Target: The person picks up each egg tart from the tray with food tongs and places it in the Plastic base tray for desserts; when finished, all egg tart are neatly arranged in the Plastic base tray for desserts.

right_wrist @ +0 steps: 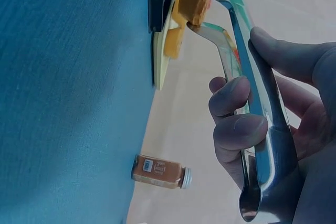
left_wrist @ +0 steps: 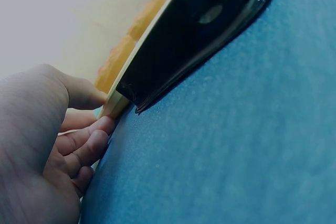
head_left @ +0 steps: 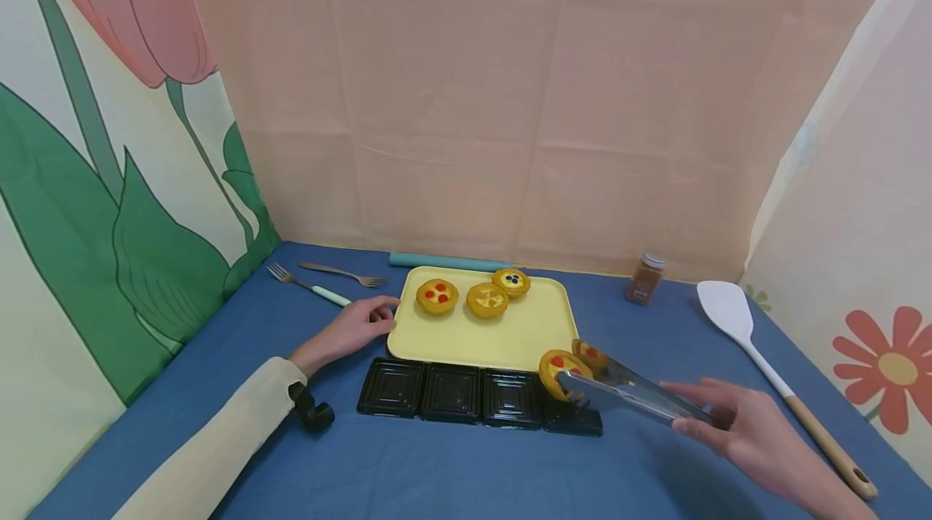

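Note:
My right hand grips metal tongs, with the thumb on one arm and curled fingers on the other. Between the tong tips is a tart with red pieces on top, over the right end of a black compartment tray and near the front right corner of a yellow tray. My left hand pinches the yellow tray's left edge, thumb above and fingers against the side. On that tray sit a red-topped tart, a plain yellow tart and a tart with dark berries.
Two forks lie left of the yellow tray. A teal bar is behind it. A spice jar stands at the back right, and a white spatula with a wooden handle lies along the right side of the blue cloth.

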Motion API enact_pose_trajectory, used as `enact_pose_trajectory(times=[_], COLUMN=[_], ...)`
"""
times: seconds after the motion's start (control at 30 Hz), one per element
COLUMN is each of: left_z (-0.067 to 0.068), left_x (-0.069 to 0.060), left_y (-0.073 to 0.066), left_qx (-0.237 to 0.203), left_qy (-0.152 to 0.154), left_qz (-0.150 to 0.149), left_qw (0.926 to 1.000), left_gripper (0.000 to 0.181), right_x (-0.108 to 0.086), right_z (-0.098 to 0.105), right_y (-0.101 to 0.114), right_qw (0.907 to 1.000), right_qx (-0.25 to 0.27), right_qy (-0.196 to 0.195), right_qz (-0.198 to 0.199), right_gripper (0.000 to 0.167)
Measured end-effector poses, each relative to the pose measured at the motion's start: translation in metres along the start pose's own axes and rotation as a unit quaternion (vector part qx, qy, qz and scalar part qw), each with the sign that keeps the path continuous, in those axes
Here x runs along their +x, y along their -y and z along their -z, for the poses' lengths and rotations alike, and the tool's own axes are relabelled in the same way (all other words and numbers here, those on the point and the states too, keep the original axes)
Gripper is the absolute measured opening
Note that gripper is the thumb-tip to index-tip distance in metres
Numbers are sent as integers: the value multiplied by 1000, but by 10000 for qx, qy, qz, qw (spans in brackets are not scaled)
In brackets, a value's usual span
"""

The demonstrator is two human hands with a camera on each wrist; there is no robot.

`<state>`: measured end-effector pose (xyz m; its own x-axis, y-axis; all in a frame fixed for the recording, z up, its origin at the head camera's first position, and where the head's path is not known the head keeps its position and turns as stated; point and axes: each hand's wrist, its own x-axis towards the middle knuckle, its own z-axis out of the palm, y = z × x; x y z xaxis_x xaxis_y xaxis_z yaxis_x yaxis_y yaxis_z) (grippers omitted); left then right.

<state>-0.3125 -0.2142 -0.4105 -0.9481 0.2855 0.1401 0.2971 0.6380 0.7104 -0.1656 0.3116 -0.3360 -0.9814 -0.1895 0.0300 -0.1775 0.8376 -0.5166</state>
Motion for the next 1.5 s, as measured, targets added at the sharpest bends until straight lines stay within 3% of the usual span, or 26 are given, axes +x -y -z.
enact_pose_trajectory(times=[0.47, 0.9, 1.07, 1.3, 1.5], left_z=[-1, -1, -1, -2, -1], left_x=[1, 2, 1, 2, 2], left_y=[1, 3, 3, 4, 4], left_qx=[32, 20, 14, 17, 8], left_qy=[-13, -22, -31, -25, -16], left_qz=[23, 19, 28, 12, -37], left_qw=[10000, 10000, 10000, 10000, 10000], left_gripper=[45, 45, 45, 45, 44], right_x=[-3, -5, -3, -3, -8], right_z=[-2, -4, -5, -3, 5], right_y=[-4, -11, -11, -11, -10], right_qw=[9988, 9991, 9986, 9982, 9989], right_qx=[-58, -170, -228, -5, 164], right_qy=[255, 391, 449, 548, 436], right_qz=[-414, -61, -144, -248, -45], right_gripper=[54, 54, 59, 62, 61])
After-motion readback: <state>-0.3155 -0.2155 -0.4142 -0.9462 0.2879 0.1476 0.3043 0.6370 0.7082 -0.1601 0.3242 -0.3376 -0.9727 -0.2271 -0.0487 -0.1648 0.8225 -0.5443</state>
